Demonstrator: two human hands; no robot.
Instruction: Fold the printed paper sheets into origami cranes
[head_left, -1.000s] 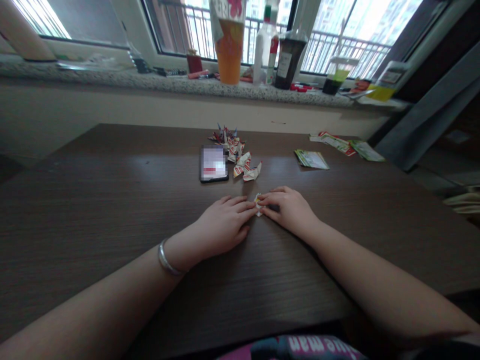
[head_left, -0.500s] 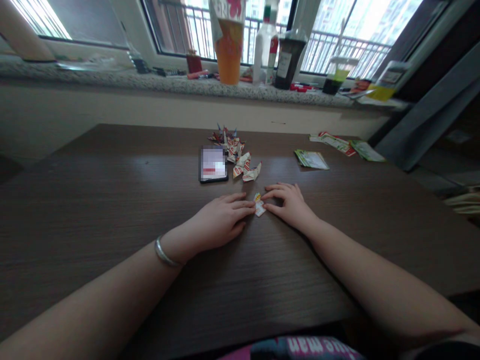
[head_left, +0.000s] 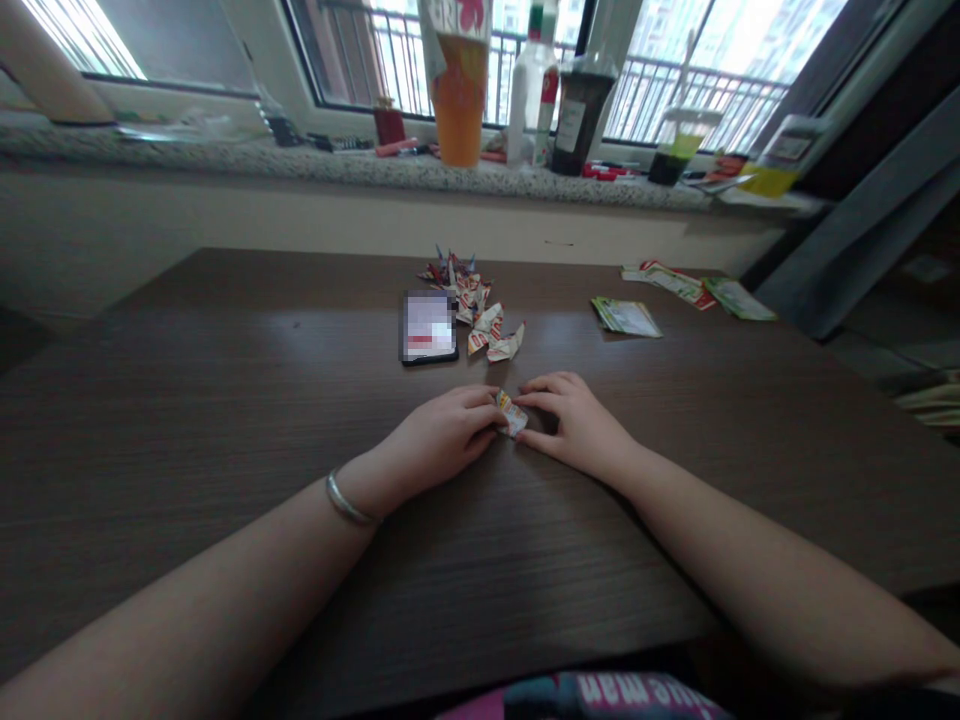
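A small piece of folded paper (head_left: 514, 414), white with yellow and orange print, lies slanted between my hands on the dark table. My left hand (head_left: 450, 430), a silver bangle at its wrist, has its fingertips closed on the paper's left side; its thumb is partly hidden. From the other side, my right hand (head_left: 574, 425) curves round with thumb and forefinger apart, their tips at the paper's lower and upper right edges. Just beyond are folded paper pieces (head_left: 506, 343) with red print, and more such pointed pieces (head_left: 454, 270) are heaped behind them.
Left of the folded pieces lies a phone-like device (head_left: 428, 328) with a blurred screen. A stack of printed papers (head_left: 628, 317) and several flat wrappers (head_left: 679, 285) lie at the back right. Bottles and a big orange drink cup (head_left: 460, 100) stand on the windowsill (head_left: 360, 172).
The folded paper has turned and shifted slightly left, showing more of its printed face. My right hand's thumb has moved down to its lower corner, and my left fingers have curled more.
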